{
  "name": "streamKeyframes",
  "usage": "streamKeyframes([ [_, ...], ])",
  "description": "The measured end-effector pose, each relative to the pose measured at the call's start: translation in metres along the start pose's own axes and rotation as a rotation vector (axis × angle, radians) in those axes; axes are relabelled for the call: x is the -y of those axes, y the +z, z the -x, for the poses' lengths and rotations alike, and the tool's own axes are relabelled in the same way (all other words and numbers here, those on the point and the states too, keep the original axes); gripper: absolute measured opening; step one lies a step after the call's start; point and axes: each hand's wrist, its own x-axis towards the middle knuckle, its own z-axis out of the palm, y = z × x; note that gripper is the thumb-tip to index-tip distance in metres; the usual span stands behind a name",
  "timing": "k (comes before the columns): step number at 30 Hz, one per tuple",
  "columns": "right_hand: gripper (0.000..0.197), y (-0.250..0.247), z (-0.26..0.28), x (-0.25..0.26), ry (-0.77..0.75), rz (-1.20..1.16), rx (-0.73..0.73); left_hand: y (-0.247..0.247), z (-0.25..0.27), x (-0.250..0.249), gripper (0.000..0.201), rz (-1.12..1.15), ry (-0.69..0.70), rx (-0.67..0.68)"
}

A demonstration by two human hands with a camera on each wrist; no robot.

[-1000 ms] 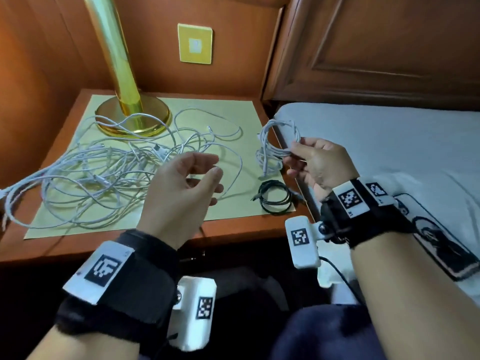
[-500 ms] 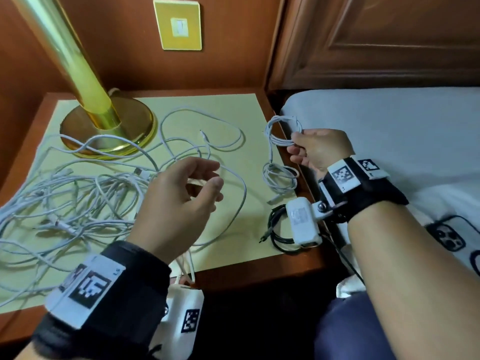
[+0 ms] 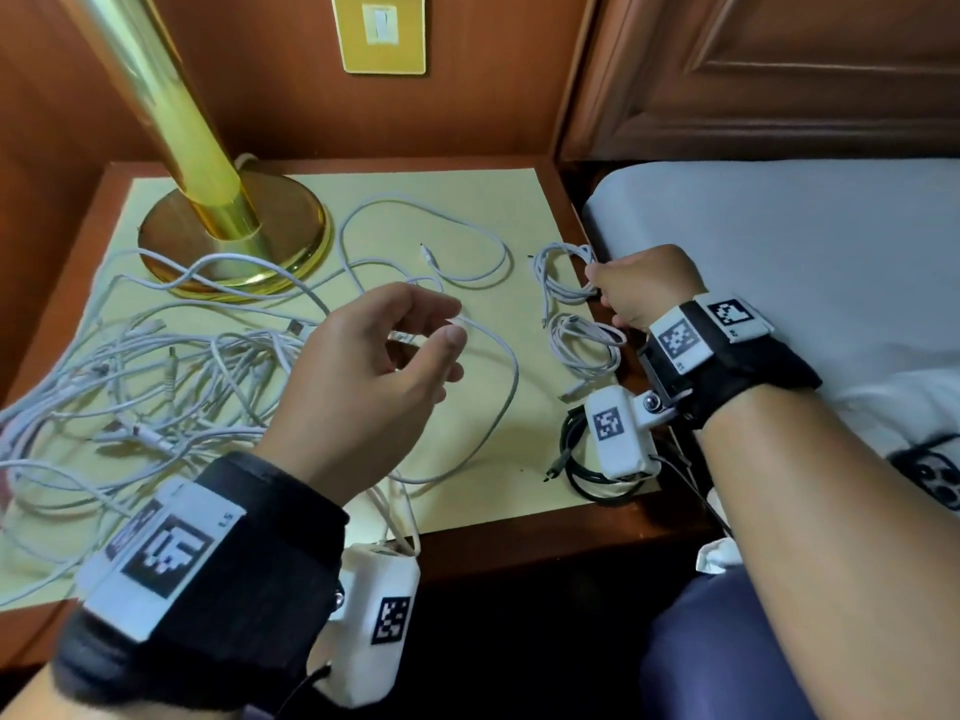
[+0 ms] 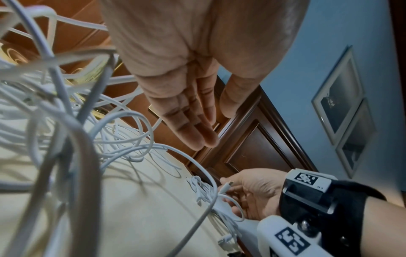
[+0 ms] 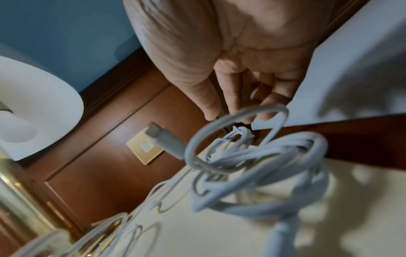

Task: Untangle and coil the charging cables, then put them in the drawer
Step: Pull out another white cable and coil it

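Observation:
A tangle of white charging cables (image 3: 156,387) sprawls over the left half of the nightstand, and one loose white cable (image 3: 488,387) loops out to the middle. My left hand (image 3: 441,324) hovers above that loop with relaxed fingers and holds nothing. At the nightstand's right edge my right hand (image 3: 597,283) pinches a small coiled white cable (image 3: 558,267) just over the mat. A second coiled white cable (image 3: 587,345) lies in front of it. A coiled black cable (image 3: 574,475) lies nearer still, half hidden by the wrist camera. No drawer is in view.
A brass lamp base (image 3: 234,236) stands at the back left on a pale yellow mat (image 3: 467,485). The bed with its white sheet (image 3: 779,252) butts against the nightstand's right side. A wooden wall with a switch plate (image 3: 382,31) closes off the back.
My right hand has carried the small white coil down and back to the mat at the right edge, behind the other white coil. My left hand has stayed hovering, empty.

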Motion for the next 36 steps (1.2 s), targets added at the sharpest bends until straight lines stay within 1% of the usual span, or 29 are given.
streamKeyframes([
  [4,0.029,-0.009,0.02,0.009,-0.057,0.014,0.016,-0.004,0.018,-0.003,0.01,-0.033,0.0,0.072],
  [5,0.029,-0.012,0.027,0.012,-0.075,0.012,0.026,-0.005,0.024,-0.003,0.009,-0.038,0.003,0.093],
  [6,0.034,-0.014,0.037,0.017,-0.096,0.014,0.048,-0.007,0.03,-0.003,0.009,-0.044,0.008,0.107],
  [8,0.035,-0.014,0.064,0.023,-0.135,0.017,0.156,-0.012,0.043,-0.002,0.008,-0.062,0.016,0.106],
  [10,0.029,-0.009,0.098,0.028,-0.13,0.004,0.342,-0.017,0.059,-0.003,0.008,-0.059,0.012,0.086],
  [11,0.031,-0.005,0.115,0.028,-0.133,0.013,0.425,-0.02,0.069,-0.003,0.008,-0.058,0.008,0.074],
  [12,0.039,-0.001,0.13,0.026,-0.155,0.037,0.475,-0.022,0.079,-0.003,0.007,-0.064,0.008,0.059],
  [13,0.05,0.002,0.142,0.022,-0.19,0.05,0.486,-0.023,0.091,-0.002,0.007,-0.076,0.008,0.045],
  [14,0.059,0.004,0.152,0.017,-0.236,0.041,0.467,-0.024,0.103,-0.001,0.006,-0.093,0.011,0.032],
  [15,0.061,0.005,0.162,0.012,-0.269,0.006,0.444,-0.026,0.116,0.001,0.006,-0.112,0.016,0.019],
  [17,0.055,0.007,0.182,0.003,-0.274,-0.122,0.415,-0.031,0.14,0.005,0.005,-0.161,0.026,-0.006],
  [19,0.044,0.007,0.202,-0.001,-0.228,-0.241,0.408,-0.037,0.162,0.007,0.005,-0.217,0.022,-0.022],
  [22,0.037,0.004,0.223,0.006,-0.18,-0.297,0.412,-0.05,0.179,0.009,0.005,-0.318,-0.004,-0.043],
  [26,0.042,0.015,0.221,0.014,-0.141,-0.294,0.42,-0.065,0.171,0.017,0.021,-0.512,-0.117,-0.002],
  [28,0.046,0.027,0.213,0.015,-0.102,-0.284,0.386,-0.07,0.159,0.024,0.029,-0.566,-0.186,0.046],
  [30,0.045,0.037,0.203,0.015,-0.055,-0.272,0.365,-0.068,0.148,0.031,0.036,-0.588,-0.24,0.09],
  [32,0.043,0.047,0.196,0.017,0.01,-0.325,0.43,-0.061,0.139,0.036,0.041,-0.598,-0.248,0.125],
  [33,0.042,0.052,0.194,0.018,0.013,-0.341,0.442,-0.056,0.136,0.038,0.042,-0.599,-0.241,0.14],
  [36,0.038,0.065,0.188,0.024,-0.075,-0.325,0.373,-0.047,0.126,0.038,0.042,-0.577,-0.223,0.166],
])
